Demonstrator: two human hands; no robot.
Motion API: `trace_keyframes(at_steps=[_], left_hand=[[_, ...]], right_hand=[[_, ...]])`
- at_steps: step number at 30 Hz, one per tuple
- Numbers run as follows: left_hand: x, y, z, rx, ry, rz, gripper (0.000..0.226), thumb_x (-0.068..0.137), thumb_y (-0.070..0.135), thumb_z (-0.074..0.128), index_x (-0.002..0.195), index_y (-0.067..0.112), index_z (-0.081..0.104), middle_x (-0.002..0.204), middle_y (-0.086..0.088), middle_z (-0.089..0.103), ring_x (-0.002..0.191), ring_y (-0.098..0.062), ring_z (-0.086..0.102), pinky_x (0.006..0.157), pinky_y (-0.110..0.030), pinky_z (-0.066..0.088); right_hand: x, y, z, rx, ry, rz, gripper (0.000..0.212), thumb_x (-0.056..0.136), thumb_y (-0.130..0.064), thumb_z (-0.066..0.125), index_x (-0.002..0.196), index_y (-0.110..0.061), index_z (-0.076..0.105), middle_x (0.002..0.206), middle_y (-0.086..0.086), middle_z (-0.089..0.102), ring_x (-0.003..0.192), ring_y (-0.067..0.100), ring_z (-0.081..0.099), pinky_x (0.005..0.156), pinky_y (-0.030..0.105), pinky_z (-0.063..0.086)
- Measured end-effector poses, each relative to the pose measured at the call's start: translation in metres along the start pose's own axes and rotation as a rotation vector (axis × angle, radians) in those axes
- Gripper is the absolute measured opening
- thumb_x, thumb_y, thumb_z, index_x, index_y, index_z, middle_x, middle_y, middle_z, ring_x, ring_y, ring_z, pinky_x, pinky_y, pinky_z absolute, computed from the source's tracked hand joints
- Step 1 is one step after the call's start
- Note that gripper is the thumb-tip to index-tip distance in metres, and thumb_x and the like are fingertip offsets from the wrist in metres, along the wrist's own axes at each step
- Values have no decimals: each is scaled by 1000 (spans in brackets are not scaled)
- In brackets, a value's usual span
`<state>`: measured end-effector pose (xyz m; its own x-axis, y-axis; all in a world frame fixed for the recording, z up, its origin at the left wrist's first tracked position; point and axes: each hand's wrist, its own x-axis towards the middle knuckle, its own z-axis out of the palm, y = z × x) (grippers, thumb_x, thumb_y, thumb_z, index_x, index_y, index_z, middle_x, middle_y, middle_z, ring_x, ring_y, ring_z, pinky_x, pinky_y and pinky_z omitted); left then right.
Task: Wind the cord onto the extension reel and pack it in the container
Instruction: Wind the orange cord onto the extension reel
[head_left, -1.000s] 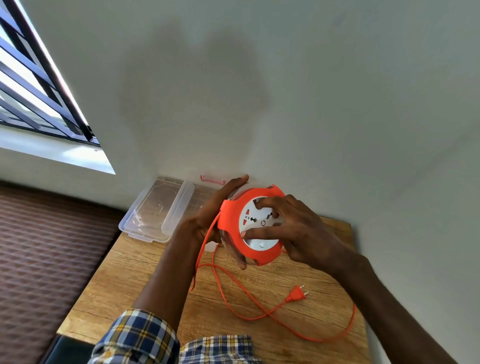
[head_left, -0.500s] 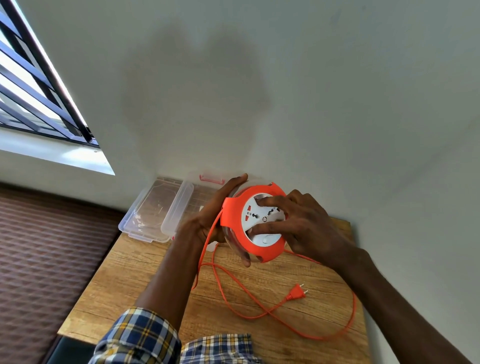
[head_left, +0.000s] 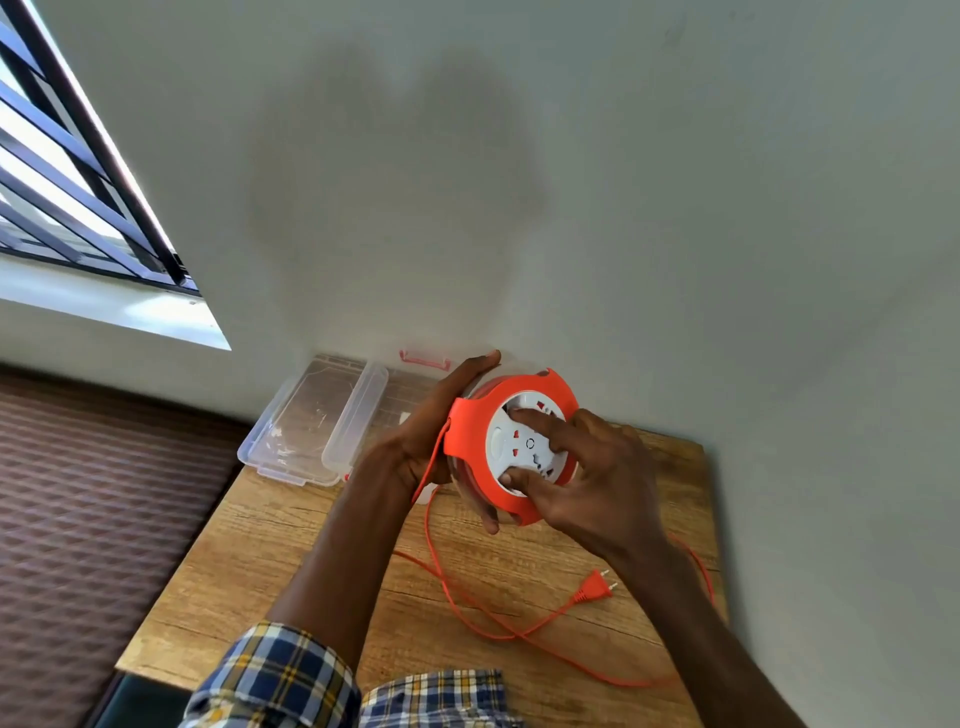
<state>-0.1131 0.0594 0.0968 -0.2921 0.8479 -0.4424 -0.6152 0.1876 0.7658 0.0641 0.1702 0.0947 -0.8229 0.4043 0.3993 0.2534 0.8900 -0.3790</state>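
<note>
An orange extension reel (head_left: 467, 441) with a white socket face (head_left: 524, 452) is held above the wooden table (head_left: 291, 561). My left hand (head_left: 431, 431) grips the reel's back and rim from the left. My right hand (head_left: 587, 478) has its fingers curled onto the white socket face. The orange cord (head_left: 452, 587) hangs from the reel's left side and loops over the table to its plug (head_left: 595, 590). A clear plastic container (head_left: 400, 410) with a red latch stands behind the reel, mostly hidden by my left hand.
A clear plastic lid (head_left: 306, 431) lies at the table's back left corner, next to the container. A white wall rises right behind the table, with a barred window (head_left: 67, 171) at the upper left. A brown patterned floor lies left of the table.
The white socket face has turned under my right hand's fingers. The cord loop on the table has shrunk and the plug has slid slightly. My left hand has stayed in place.
</note>
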Motion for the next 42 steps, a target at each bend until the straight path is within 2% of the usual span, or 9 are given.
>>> trace_keyframes(at_steps=[4, 12, 16, 19, 22, 27, 30, 37, 42], left_hand=[[-1, -1, 1, -79, -107, -5, 54, 102, 62, 57, 115, 16, 82, 109, -14, 81, 97, -29, 78, 82, -41, 65], [13, -9, 10, -53, -88, 17, 60, 95, 69, 62, 116, 17, 82, 111, -17, 79, 99, -33, 76, 91, -47, 63], [14, -10, 3, -65, -139, 22, 66, 93, 72, 61, 126, 17, 79, 123, -18, 77, 108, -34, 75, 93, -47, 61], [13, -8, 1, -141, -166, 16, 61, 98, 69, 58, 125, 18, 79, 124, -16, 77, 109, -33, 75, 96, -48, 60], [13, -8, -3, -182, -176, 14, 60, 99, 67, 57, 123, 17, 79, 116, -14, 79, 101, -31, 77, 88, -43, 62], [12, -10, -11, -203, -178, -11, 63, 98, 68, 58, 126, 15, 77, 116, -16, 78, 100, -32, 75, 88, -45, 62], [11, -10, -13, -201, -194, -21, 62, 98, 68, 58, 126, 16, 78, 119, -15, 78, 104, -32, 76, 91, -45, 62], [12, -8, -10, -143, -207, -10, 61, 96, 68, 63, 125, 16, 79, 118, -16, 79, 105, -32, 76, 91, -45, 62], [13, -13, 0, -159, -214, 4, 61, 102, 64, 55, 131, 14, 75, 127, -19, 76, 114, -34, 73, 100, -49, 60]], right_hand=[[-3, -9, 8, 86, 108, 142, 69, 75, -74, 67, 132, -36, 68, 91, -12, 74, 77, 0, 62, 63, 14, 46], [7, -26, 29, 481, 233, 768, 63, 77, -70, 75, 122, -27, 67, 115, -1, 75, 79, 2, 67, 55, 9, 49], [2, -24, 20, 396, 185, 652, 74, 78, -83, 59, 126, -28, 64, 106, -5, 77, 81, 4, 71, 61, 21, 60], [-2, -15, 9, 219, 180, 416, 53, 89, -73, 58, 126, -35, 60, 93, -12, 73, 82, 5, 70, 60, 22, 57], [-2, 1, 5, 148, 71, 143, 41, 94, -44, 72, 133, -38, 60, 118, -6, 64, 108, 13, 59, 74, 32, 60], [2, 14, 0, 24, -100, 5, 61, 92, -46, 70, 146, -53, 42, 137, -8, 54, 124, 15, 45, 89, 38, 55], [5, 16, -2, 5, -171, -4, 78, 87, -46, 76, 148, -58, 28, 132, -10, 58, 118, 13, 47, 90, 38, 54], [2, 8, 4, 28, -37, 72, 80, 76, -60, 73, 147, -50, 36, 122, -14, 70, 105, 11, 60, 75, 32, 59], [-4, -9, 8, 182, 144, 341, 71, 74, -82, 63, 132, -42, 67, 82, -19, 74, 73, -3, 68, 59, 23, 58]])
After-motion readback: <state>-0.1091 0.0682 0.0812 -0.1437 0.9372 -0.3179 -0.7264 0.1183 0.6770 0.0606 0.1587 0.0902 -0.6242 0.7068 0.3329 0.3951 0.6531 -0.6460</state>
